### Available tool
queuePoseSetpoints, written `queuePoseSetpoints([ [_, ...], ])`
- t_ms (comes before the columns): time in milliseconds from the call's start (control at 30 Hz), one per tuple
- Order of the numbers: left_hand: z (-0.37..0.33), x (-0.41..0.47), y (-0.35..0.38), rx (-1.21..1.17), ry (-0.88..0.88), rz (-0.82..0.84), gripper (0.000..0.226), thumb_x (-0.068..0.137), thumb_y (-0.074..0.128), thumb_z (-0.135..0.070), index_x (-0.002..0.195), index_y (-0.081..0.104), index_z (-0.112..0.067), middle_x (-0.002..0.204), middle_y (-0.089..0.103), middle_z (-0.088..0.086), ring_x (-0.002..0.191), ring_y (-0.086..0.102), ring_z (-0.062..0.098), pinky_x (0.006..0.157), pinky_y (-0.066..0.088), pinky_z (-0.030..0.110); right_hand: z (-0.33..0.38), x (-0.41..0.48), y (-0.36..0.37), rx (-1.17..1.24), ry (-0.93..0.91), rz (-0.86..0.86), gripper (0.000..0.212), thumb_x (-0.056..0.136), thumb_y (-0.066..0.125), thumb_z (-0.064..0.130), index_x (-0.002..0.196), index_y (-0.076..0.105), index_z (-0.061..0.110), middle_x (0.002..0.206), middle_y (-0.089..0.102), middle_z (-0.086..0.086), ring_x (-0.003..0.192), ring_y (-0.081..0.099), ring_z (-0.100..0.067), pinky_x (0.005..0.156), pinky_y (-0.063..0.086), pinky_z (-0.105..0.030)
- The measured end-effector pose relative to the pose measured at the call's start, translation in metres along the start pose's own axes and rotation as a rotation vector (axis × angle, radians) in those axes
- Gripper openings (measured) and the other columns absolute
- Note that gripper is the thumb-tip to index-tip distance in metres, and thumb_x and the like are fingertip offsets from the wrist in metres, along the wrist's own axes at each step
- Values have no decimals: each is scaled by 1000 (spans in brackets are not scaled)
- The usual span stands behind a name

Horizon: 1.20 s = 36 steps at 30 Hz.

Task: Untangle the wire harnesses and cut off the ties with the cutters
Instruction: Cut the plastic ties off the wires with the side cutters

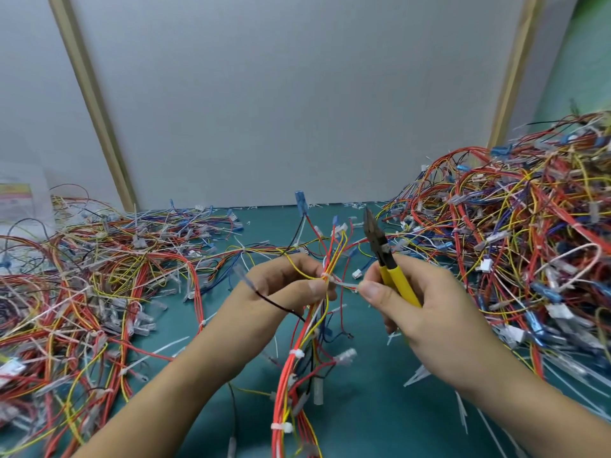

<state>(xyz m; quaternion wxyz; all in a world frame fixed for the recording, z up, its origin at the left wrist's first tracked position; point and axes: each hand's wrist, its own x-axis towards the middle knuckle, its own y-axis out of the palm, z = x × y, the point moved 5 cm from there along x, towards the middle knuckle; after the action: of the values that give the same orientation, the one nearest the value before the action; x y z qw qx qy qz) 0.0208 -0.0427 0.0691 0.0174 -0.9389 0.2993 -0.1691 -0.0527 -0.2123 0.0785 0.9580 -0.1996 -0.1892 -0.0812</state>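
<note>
**Item: harness in hand.** A bundle of red, yellow and black insulated wires (317, 325), fitted with blue and white plastic connectors, is held upright over the teal bench mat (363, 424). It is gripped by the left hand (287, 282), whose fingers are curled round the wires just beside a white nylon cable tie (327, 277).

**Tool.** The yellow-handled diagonal cutters (391, 272) are carried in the right hand (416, 305). The handles are folded into the palm, and the jaws are together and pointed up, away from the tie. The tie's loose tail is pinched by the same hand's thumb and forefinger (the tool is parked, not working).

**Step, as judged.** The tie is being drawn clear of the wires and is not yet cut. Further ties (296, 353) are seen lower on the bundle.

**Next move.** The tail is to be released and the cutters turned down and opened. One blade is then to be slipped under the strap without nicking the insulation.

**Surroundings.**
- A tangled harness heap (99, 276) at left.
- A taller heap (529, 226) at right.
- White tie offcuts (158, 352) scattered on the mat.
</note>
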Motion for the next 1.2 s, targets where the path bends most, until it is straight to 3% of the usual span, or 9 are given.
queuePoseSetpoints([
  [167,1,2,-3,-31,28,-39,22,78,69,-14,96,69,-1,83,71,0,72,61,7,69,48,15,-1,0,-1,18,-7,-22,17,93,65,25,77,62,23,57,49,7,57,43,-14,55,39,-29],
  [333,1,0,-4,-28,5,-53,17,77,72,-18,93,75,-14,83,70,0,74,63,7,71,51,17,-3,-1,4,2,10,1,16,94,63,26,78,61,24,60,47,1,60,45,-30,59,40,-45],
  [433,4,0,-7,10,9,-62,21,74,78,-30,93,75,-21,89,73,7,74,62,8,70,51,21,-3,-2,6,-13,20,10,17,95,61,25,78,60,26,60,46,1,62,48,-34,61,41,-47],
  [633,16,3,-16,123,0,-92,33,81,76,-42,100,71,-15,99,73,11,81,67,15,76,55,33,-4,-1,1,-24,40,-36,18,95,60,25,78,61,29,56,44,9,57,43,-16,57,39,-43],
  [867,14,2,-15,115,7,-83,31,81,76,-42,99,72,-17,94,74,5,82,69,14,74,55,25,-5,-1,1,-38,53,-28,15,95,59,28,80,60,31,56,44,8,56,43,-15,53,36,-29],
  [1067,8,-1,-12,102,10,-77,24,79,74,-37,94,73,-18,87,73,-1,81,68,12,76,54,22,-7,0,3,-48,58,-14,16,96,58,29,80,59,30,56,43,9,56,43,-14,56,38,-35],
  [1200,1,-1,-9,12,-5,-95,27,66,74,-36,86,74,-18,77,69,2,73,65,12,72,52,18,-4,2,1,-46,43,-20,15,95,59,28,79,59,30,55,43,8,53,40,-12,53,37,-32],
])
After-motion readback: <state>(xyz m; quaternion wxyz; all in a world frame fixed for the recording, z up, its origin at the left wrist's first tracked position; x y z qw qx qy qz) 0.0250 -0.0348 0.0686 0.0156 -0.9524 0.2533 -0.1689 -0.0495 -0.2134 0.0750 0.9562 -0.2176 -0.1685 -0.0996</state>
